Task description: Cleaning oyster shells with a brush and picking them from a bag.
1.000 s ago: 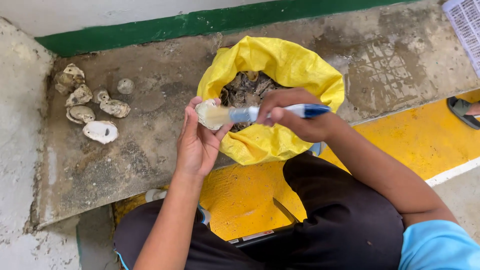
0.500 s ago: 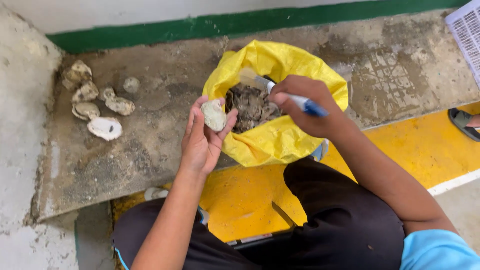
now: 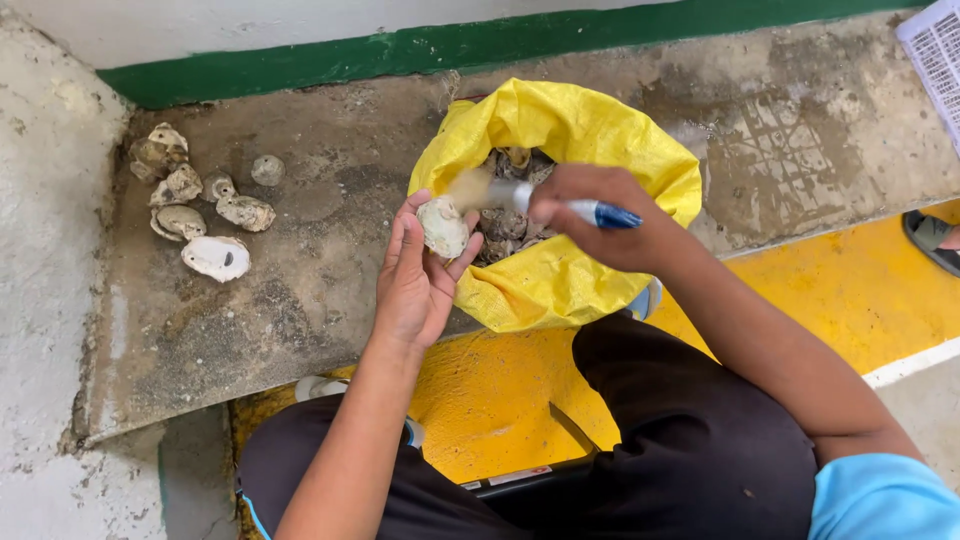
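Nearest you, your dark trousers point(image 3: 690, 440) cover your bent legs over the yellow floor point(image 3: 500, 400), and a small white-and-red label point(image 3: 518, 476) sits on a dark bar between your knees. A white stripe point(image 3: 915, 362) crosses the yellow on your right.

Your left hand point(image 3: 415, 275) lies palm up, fingers point(image 3: 398, 240) loosely spread and cupping a pale shell point(image 3: 443, 226) at the fingertips. Your right hand point(image 3: 600, 215) is closed around a brush point(image 3: 560, 205) with a white and blue handle; its bristle end is blurred, just beside the shell, and you cannot tell whether they touch.

Behind both hands stands a yellow sack point(image 3: 560, 140), its mouth rolled open, with more grey shells point(image 3: 510, 215) inside. It rests on a stained concrete ledge point(image 3: 320, 260).

To your left on the ledge, well apart from the sack, lies a small cluster of loose shells point(image 3: 195, 195), the nearest one white point(image 3: 216, 257).

At the far right a sandalled foot point(image 3: 932, 238) shows at the edge, and a white mesh crate point(image 3: 935, 55) fills the corner. A green band point(image 3: 480, 45) runs along the wall base.
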